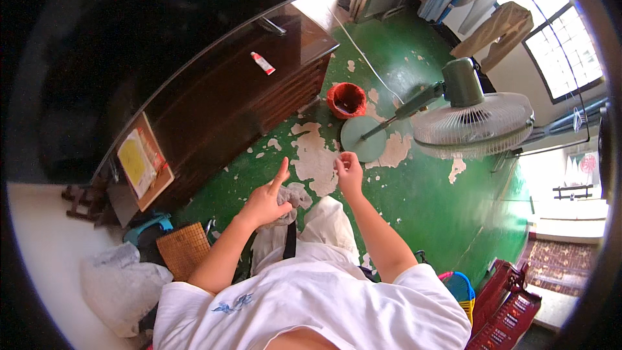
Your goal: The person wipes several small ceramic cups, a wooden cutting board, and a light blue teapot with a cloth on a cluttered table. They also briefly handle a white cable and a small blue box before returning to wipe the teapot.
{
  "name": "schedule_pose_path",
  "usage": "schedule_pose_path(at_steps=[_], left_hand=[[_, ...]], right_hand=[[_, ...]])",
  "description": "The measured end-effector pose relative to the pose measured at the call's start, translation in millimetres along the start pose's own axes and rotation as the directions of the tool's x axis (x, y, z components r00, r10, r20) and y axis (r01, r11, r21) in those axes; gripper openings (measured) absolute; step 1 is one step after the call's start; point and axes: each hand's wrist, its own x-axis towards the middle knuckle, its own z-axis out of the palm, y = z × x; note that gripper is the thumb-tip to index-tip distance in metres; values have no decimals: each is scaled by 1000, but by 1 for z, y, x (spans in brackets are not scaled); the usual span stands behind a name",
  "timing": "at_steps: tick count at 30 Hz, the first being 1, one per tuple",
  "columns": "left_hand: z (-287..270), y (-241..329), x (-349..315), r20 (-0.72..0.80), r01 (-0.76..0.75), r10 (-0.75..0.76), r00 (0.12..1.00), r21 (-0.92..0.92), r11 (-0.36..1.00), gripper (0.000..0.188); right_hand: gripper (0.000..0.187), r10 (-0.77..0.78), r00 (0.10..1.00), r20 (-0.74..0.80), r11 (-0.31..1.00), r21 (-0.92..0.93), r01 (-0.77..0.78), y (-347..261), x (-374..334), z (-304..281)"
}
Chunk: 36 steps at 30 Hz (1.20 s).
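In front of my body, my left hand (264, 203) has its index finger raised and its thumb stretched out. Its other fingers are curled around a thin, crumpled grey cloth (296, 196) that hangs over my lap. To the right, my right hand (350, 170) is lifted above the floor with its fingers curled in toward the thumb. Whatever may lie inside that curl is hidden. Beyond the right hand is the round base (364, 139) of a standing fan (474, 124).
A dark wooden cabinet (240, 100) bears a large black television (129, 45), a red-and-white tube (262, 63) and a tray (160, 181). Beside the fan base stands a red bin (346, 100). A white cable (368, 59) crosses the peeling green floor (447, 207). A dark red stool-like object (508, 304) is at lower right.
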Motion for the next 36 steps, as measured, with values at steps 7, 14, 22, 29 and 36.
schedule_pose_path(at_steps=[7,14,22,29,36], left_hand=[[1,-1,70,-105,81,-103,989,-196,977,108],[51,-26,43,-472,101,-255,844,-327,940,80],[114,-6,-77,-688,288,-551,472,-471,834,54],[256,33,-240,-519,62,-808,-279,-849,525,39],[440,80,-387,189,-615,-708,-681,-672,412,43]], right_hand=[[16,682,712,-169,659,564,-497,121,173,11],[70,723,504,-473,673,315,-670,100,282,20],[56,457,806,375,772,-617,-151,145,82,130],[36,274,-507,817,960,-268,88,-42,-231,156],[70,70,-922,380,878,415,238,-55,-514,49]])
